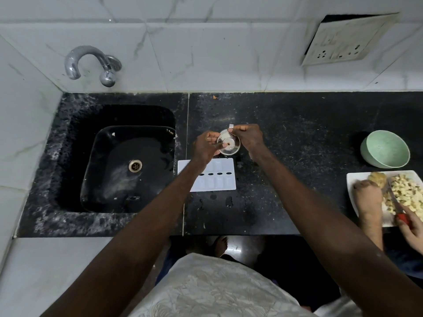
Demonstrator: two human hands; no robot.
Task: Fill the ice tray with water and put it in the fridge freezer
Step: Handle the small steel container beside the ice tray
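Centre of frame: both hands are above the black stone counter (297, 138), together on a small round steel vessel (231, 146).

Left hand (207, 146): fingers curled round the vessel's left side, thumb laid across toward the small hole at its centre. It is gripping.

Right hand (248, 136): fingers curled and closed on the vessel's upper right rim, pinching there. A small white tab (230, 126) shows just beside the fingertips. Whether it belongs to the vessel cannot be told.

Ice tray (225, 179): white and rectangular, lying flat on the counter just below the hands and immediately right of the sink (75, 156). The left forearm crosses its left part. A row of dark oval openings runs along its middle. Whether the cells hold water cannot be told. Neither hand touches it.

Below the tray: a few water drops (229, 200) on the counter.

Left of frame: the black sink with a metal drain (135, 165). A chrome tap (80, 60) is on the tiled wall at upper left.

Upper right: a wall socket panel (343, 40), hanging crooked.

Right edge: a green bowl (386, 148) tilted on the counter. Below it is a white plate (357, 179) of chopped pale pieces (405, 193). A second person's hand (366, 193) rests on the plate, and their other hand (412, 227) holds a red-handled knife (393, 197).
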